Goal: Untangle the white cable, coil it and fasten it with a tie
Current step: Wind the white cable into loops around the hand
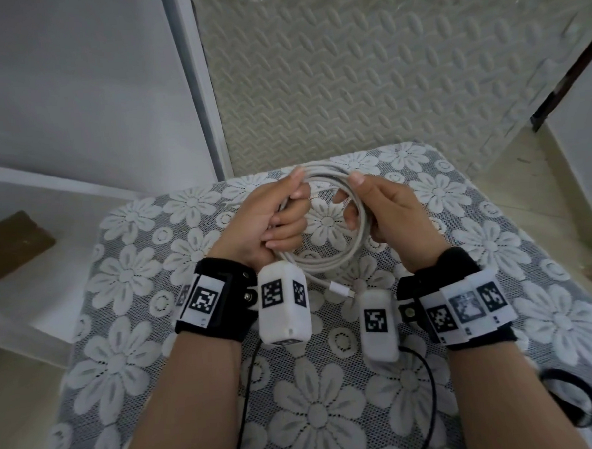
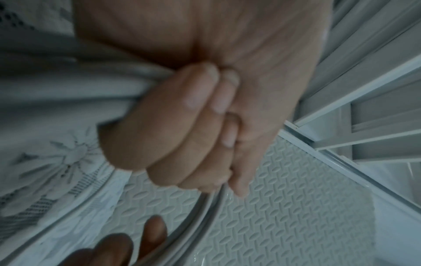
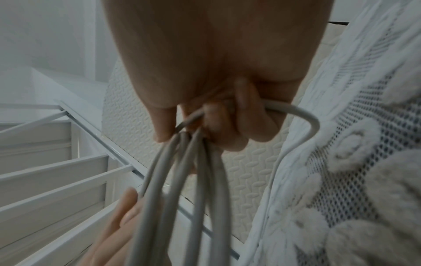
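Note:
The white cable (image 1: 334, 258) is wound into a round coil of several loops, held between both hands just above the flowered lace cloth (image 1: 130, 356). My left hand (image 1: 287, 207) grips the coil's left side with its fingers curled round the strands (image 2: 206, 205). On the right side my right hand (image 1: 358, 204) pinches the bundled strands (image 3: 182, 198) between thumb and fingers. One cable end with its white plug (image 1: 341, 288) hangs loose from the coil's near side, between my wrists. A black band (image 1: 571, 395) lies on the cloth at the right edge, by my right forearm.
The small table ends just beyond the coil; past it lies a grey embossed foam floor mat (image 1: 383, 82). A white shelf unit (image 1: 75, 98) stands to the left, with a brown flat object (image 1: 14, 244) on it. A dark furniture leg (image 1: 567, 69) is at far right.

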Motion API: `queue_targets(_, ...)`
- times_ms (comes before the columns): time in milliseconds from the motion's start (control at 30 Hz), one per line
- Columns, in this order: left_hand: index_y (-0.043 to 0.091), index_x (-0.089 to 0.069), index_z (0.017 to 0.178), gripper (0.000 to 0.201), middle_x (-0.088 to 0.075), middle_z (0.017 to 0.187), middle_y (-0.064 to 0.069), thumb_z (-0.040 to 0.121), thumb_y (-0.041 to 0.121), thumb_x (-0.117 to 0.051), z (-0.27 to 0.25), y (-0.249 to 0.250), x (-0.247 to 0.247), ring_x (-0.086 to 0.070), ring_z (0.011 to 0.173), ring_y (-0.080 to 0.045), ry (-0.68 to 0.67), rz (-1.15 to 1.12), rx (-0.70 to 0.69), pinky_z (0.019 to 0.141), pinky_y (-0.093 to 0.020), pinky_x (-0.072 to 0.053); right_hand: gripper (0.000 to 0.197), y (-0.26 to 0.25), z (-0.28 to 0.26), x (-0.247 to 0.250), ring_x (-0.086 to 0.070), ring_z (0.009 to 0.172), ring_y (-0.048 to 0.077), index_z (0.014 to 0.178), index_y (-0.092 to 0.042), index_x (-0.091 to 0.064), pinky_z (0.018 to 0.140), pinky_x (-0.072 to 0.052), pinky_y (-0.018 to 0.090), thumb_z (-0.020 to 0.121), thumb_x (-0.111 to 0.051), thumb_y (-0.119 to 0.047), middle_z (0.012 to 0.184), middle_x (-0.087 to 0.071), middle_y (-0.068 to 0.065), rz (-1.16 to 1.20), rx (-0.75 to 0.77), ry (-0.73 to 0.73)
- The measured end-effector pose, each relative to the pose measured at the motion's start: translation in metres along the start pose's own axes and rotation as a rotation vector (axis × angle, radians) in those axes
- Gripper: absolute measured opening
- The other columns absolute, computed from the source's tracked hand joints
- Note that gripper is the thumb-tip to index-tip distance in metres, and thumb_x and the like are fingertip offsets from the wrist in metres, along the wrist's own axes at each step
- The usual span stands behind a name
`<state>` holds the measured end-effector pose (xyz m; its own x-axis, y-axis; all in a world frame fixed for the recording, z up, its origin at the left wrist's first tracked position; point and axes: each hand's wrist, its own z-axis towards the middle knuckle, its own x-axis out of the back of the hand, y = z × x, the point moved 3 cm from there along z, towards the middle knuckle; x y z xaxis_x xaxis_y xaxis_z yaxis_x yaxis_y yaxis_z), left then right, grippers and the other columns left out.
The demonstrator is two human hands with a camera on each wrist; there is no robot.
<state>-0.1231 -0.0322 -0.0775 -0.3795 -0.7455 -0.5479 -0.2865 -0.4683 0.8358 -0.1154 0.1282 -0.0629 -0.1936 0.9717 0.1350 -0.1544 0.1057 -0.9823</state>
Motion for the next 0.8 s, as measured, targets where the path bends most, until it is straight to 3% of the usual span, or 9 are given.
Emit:
queue_targets(133,0.018,-0.043,0.065,0.038,-0.032,0.035,0.01,0.096,0.038,-0.035,-0.001,0.006,0.009,-0.026,0.023,0.002,-0.005,-0.179,-0.067,0.024,-0.008,-0.02,0.045,0.003,0.0,0.004,-0.04,0.041,0.008,0.097,0.001,-0.067,0.041,-0.032,0.019,0.099,-0.04,-0.035,0.077,-0.062,0.027,-0.041,0.015,-0.012)
queue_targets(233,0.018,-0.041,0.066,0.037,-0.032,0.036,0.01,0.096,0.039,-0.035,-0.003,0.011,0.014,-0.026,0.023,0.001,-0.003,-0.269,-0.145,0.023,-0.011,-0.021,0.039,0.002,-0.002,0.005,-0.042,0.043,0.01,0.085,-0.011,-0.071,0.046,-0.038,0.022,0.094,-0.046,-0.04,0.058,-0.058,0.008,-0.008,0.025,0.001)
queue_targets(267,0.018,-0.042,0.065,0.036,-0.033,0.036,0.009,0.095,0.039,-0.037,-0.004,0.012,0.015,-0.023,0.024,-0.001,-0.016,-0.302,-0.167,0.022,-0.012,-0.021,0.038,0.001,-0.002,0.006,-0.042,0.043,0.01,0.085,-0.012,-0.071,0.046,-0.038,0.022,0.093,-0.048,-0.041,0.06,-0.061,0.006,-0.003,0.035,0.004)
queue_targets(367,0.016,-0.043,0.066,0.034,-0.035,0.036,0.007,0.093,0.038,-0.039,-0.004,0.015,0.019,-0.016,0.027,-0.003,-0.05,-0.391,-0.223,0.023,-0.012,-0.021,0.041,0.001,-0.001,0.009,-0.039,0.044,0.008,0.089,-0.002,-0.071,0.045,-0.034,0.016,0.09,-0.052,-0.039,0.069,-0.069,-0.002,0.003,0.049,0.036)
queue_targets(433,0.016,-0.043,0.066,0.034,-0.036,0.036,0.006,0.092,0.037,-0.042,-0.005,0.016,0.022,-0.016,0.028,-0.003,-0.048,-0.439,-0.264,0.023,-0.013,-0.021,0.038,0.0,-0.001,0.014,-0.041,0.045,0.001,0.09,0.006,-0.069,0.048,-0.035,0.009,0.09,-0.057,-0.03,0.057,-0.061,-0.011,-0.002,0.056,0.105)
queue_targets(467,0.015,-0.044,0.065,0.034,-0.036,0.036,0.006,0.092,0.037,-0.043,-0.005,0.017,0.023,-0.017,0.028,-0.003,-0.056,-0.476,-0.282,0.023,-0.013,-0.022,0.032,0.0,-0.001,0.016,-0.042,0.046,0.0,0.088,0.004,-0.07,0.049,-0.035,0.008,0.09,-0.06,-0.027,0.051,-0.055,-0.013,0.003,0.068,0.15)
queue_targets(600,0.012,-0.046,0.064,0.044,-0.039,0.037,0.002,0.097,0.038,-0.036,-0.005,0.018,0.028,-0.021,0.028,-0.004,-0.072,-0.594,-0.333,0.023,-0.016,-0.03,0.013,0.001,-0.002,0.027,-0.028,0.042,0.004,0.081,-0.015,-0.072,0.039,-0.027,0.015,0.089,-0.064,-0.022,0.047,-0.04,-0.012,0.186,0.092,0.363)
queue_targets(733,0.011,-0.045,0.067,0.045,-0.036,0.038,0.001,0.098,0.04,-0.032,-0.004,0.018,0.028,-0.022,0.03,-0.006,-0.126,-0.649,-0.344,0.025,-0.017,-0.03,0.019,0.002,0.002,0.025,-0.021,0.041,0.003,0.1,-0.003,-0.067,0.035,-0.018,0.015,0.095,-0.054,-0.016,0.053,-0.036,-0.008,0.463,0.067,0.292)
queue_targets(800,0.012,-0.044,0.067,0.044,-0.031,0.04,0.002,0.098,0.041,-0.032,-0.002,0.016,0.024,-0.022,0.03,-0.006,-0.131,-0.623,-0.321,0.026,-0.016,-0.029,0.026,0.005,0.004,0.021,-0.02,0.04,0.003,0.106,0.006,-0.062,0.034,-0.017,0.015,0.097,-0.048,-0.014,0.057,-0.044,-0.007,0.484,0.012,0.221)
